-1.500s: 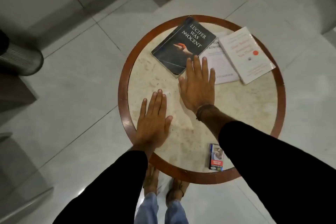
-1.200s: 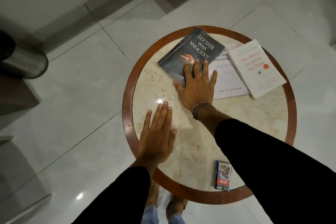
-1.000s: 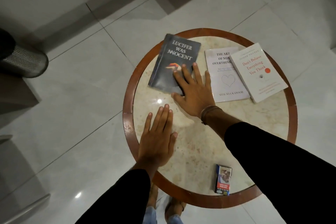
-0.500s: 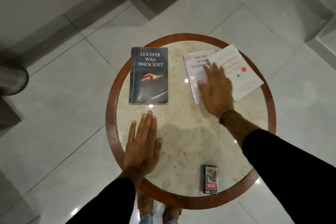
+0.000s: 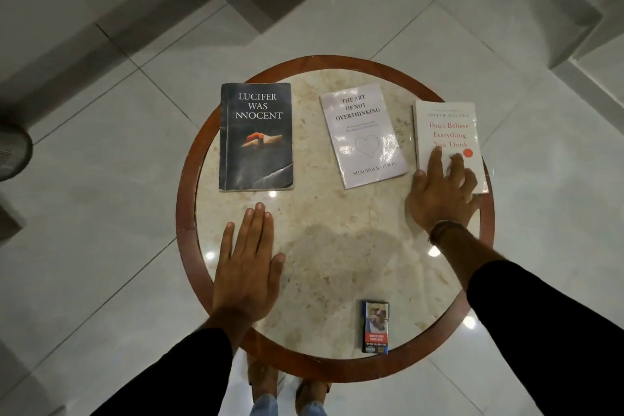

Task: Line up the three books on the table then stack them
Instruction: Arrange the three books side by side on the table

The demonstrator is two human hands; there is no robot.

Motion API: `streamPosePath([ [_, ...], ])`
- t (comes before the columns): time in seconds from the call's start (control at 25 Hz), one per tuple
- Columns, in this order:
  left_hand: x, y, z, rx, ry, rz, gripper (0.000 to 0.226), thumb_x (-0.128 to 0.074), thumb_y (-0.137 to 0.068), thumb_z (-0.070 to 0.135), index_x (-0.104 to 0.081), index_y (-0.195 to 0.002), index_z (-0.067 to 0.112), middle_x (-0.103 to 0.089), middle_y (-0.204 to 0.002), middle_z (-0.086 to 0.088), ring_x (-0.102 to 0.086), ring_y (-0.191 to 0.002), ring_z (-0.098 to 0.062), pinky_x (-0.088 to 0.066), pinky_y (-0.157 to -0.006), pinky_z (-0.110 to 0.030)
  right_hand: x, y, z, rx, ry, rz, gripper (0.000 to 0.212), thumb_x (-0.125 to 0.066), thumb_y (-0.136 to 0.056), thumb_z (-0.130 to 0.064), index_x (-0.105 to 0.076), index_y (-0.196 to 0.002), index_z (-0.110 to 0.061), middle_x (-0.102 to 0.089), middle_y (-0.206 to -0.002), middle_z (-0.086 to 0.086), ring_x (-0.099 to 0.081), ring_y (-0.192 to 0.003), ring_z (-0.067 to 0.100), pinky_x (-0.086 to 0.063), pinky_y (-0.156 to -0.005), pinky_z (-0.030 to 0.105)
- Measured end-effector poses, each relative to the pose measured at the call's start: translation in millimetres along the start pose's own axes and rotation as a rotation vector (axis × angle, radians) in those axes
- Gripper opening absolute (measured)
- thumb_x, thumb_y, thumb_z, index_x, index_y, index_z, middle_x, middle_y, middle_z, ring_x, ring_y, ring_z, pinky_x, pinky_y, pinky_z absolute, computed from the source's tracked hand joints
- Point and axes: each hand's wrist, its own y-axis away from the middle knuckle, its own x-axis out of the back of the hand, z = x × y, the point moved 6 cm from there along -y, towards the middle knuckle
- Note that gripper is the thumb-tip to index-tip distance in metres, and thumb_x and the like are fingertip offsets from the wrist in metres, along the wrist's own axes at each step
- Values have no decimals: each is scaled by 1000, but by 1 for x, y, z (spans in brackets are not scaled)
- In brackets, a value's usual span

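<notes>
Three books lie in a row on the round table (image 5: 337,246). The dark "Lucifer Was Innocent" book (image 5: 256,137) is at the left, squared up. The pale "The Art of Not Overthinking" book (image 5: 363,135) lies in the middle, slightly tilted. The white "Don't Believe Everything You Think" book (image 5: 445,132) sits at the right by the rim. My right hand (image 5: 440,194) lies on that book's near end with spread fingers pressing on the cover. My left hand (image 5: 248,267) rests flat on the marble below the dark book, holding nothing.
A small cigarette pack (image 5: 375,327) lies at the near edge of the table. The wooden rim (image 5: 184,213) rings the marble top. A metal bin (image 5: 13,152) stands on the tiled floor at the left. My feet show under the table's near edge.
My right hand has slid the white book off the pale one to the right rim, so the three books lie apart in a row. The left hand stays flat.
</notes>
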Motion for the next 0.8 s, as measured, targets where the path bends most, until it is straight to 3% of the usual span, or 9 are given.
streamPosePath([
  [0.12, -2, 0, 0, -6, -3, -3, 76, -17, -110, 60, -14, -174, 19, -9, -185, -4, -9, -171, -29, -11, -138, -60, 18, 3, -10, 29, 18, 149, 57, -34, -108, -49, -38, -160, -26, -30, -172, 14, -25, -157, 45, -16, -122, 76],
  [0.24, -2, -1, 0, -6, -3, -10, 76, -20, -111, 59, -17, -174, 18, -12, -185, -5, -11, -171, -30, -11, -138, -60, 35, 8, -53, 179, -73, 246, 58, -43, -106, -49, -48, -152, -15, -50, -157, 18, -47, -142, 46, -38, -113, 66],
  [0.4, -2, -1, 0, -1, -3, 0, 75, -24, -111, 59, -20, -173, 18, -18, -184, -6, -17, -170, -32, -13, -138, -59, 19, 4, -109, 134, -158, -48, 82, -71, -90, -56, -42, -147, -6, -50, -145, 20, -52, -132, 41, -48, -105, 55],
  [0.52, -2, -1, 0, -6, 13, 19, 74, -28, -111, 58, -18, -173, 20, -19, -184, -5, -18, -170, -30, -8, -139, -56, 17, -5, -113, -29, -122, -163, 102, -83, -77, -63, -37, -149, -6, -46, -148, 20, -48, -137, 40, -44, -110, 54],
  [0.64, -4, -1, -1, 3, 19, 27, 73, -28, -111, 57, -16, -174, 21, -19, -184, -4, -18, -170, -29, -4, -139, -52, 21, -19, -106, -133, -267, -276, 118, -91, -67, -63, -31, -153, -8, -48, -151, 18, -47, -142, 38, -37, -117, 52],
  [0.8, -3, -1, -1, 4, 22, 54, 72, -30, -111, 58, -21, -172, 21, -25, -182, -5, -26, -168, -30, -10, -138, -53, 26, -22, -107, -94, -168, -317, 101, -88, -66, -68, -50, -142, -14, -57, -142, 15, -50, -137, 38, -37, -115, 51],
])
